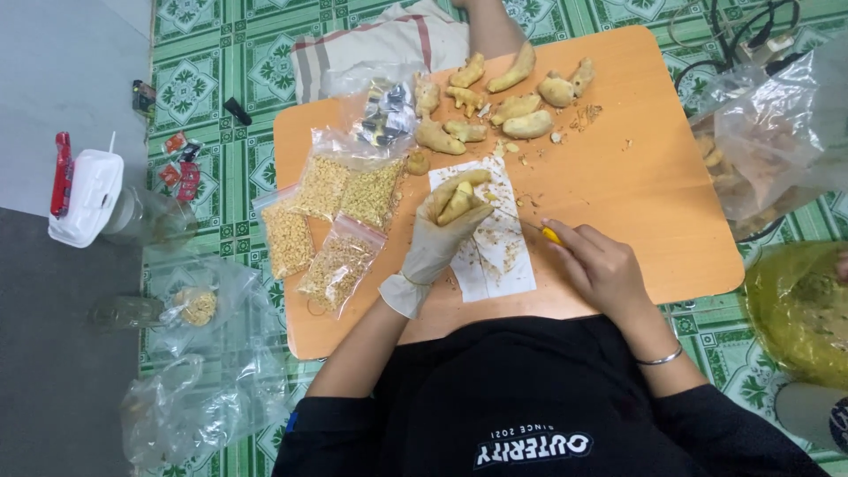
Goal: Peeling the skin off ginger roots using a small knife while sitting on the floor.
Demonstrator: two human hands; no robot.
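Four clear bags of chopped bits [340, 216] lie at the table's [654, 203] left; my gloved left hand [442, 234] grips a ginger piece [459, 201] over white paper [495, 256]; my right hand [601, 265] clasps a yellow-handled knife [549, 234].

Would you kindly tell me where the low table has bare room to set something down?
The table's right half is bare, bordered by the ginger pile above and the right hand. The left is crowded with small bags; the white paper and gloved left hand fill the middle.
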